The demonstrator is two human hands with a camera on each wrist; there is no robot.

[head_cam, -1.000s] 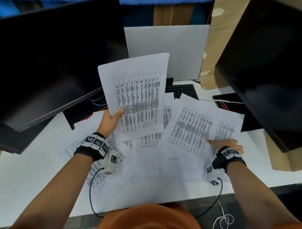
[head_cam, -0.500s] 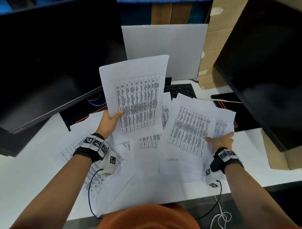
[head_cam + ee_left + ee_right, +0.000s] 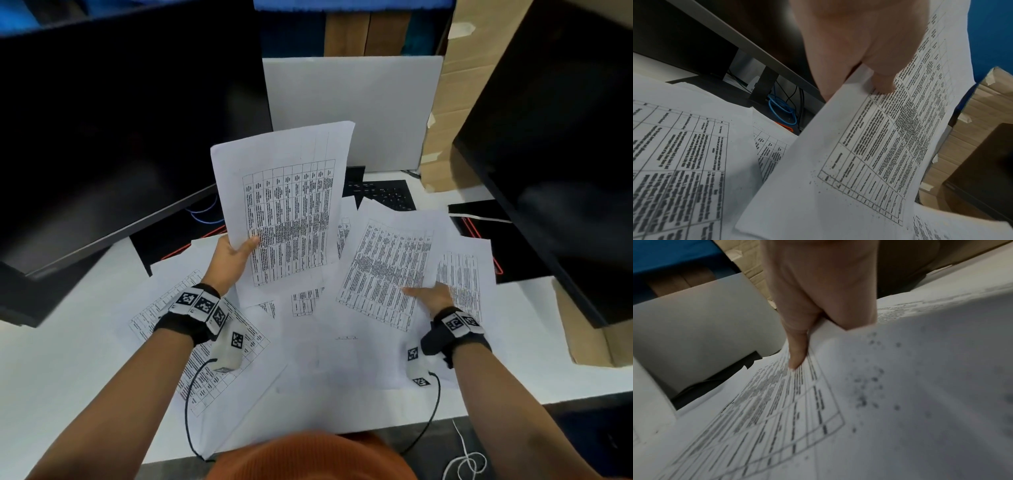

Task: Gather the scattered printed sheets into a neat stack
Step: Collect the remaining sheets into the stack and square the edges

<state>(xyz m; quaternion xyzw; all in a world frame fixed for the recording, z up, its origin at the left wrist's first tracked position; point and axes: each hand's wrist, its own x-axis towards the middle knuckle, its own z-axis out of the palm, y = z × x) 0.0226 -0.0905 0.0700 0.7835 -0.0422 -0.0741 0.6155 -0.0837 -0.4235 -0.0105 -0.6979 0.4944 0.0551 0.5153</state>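
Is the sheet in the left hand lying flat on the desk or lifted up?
Lifted. The left hand pinches the sheet at its edge, holding it nearly upright above the scattered sheets.

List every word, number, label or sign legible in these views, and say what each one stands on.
No text can be read in any view.
Held sheet in the left hand: printed table, too blurred to read.
Sheet pinched by the right hand: printed table, blurred.
Sheets on the desk: tables, too small.
Wrist bands: black-and-white square markers, no letters.
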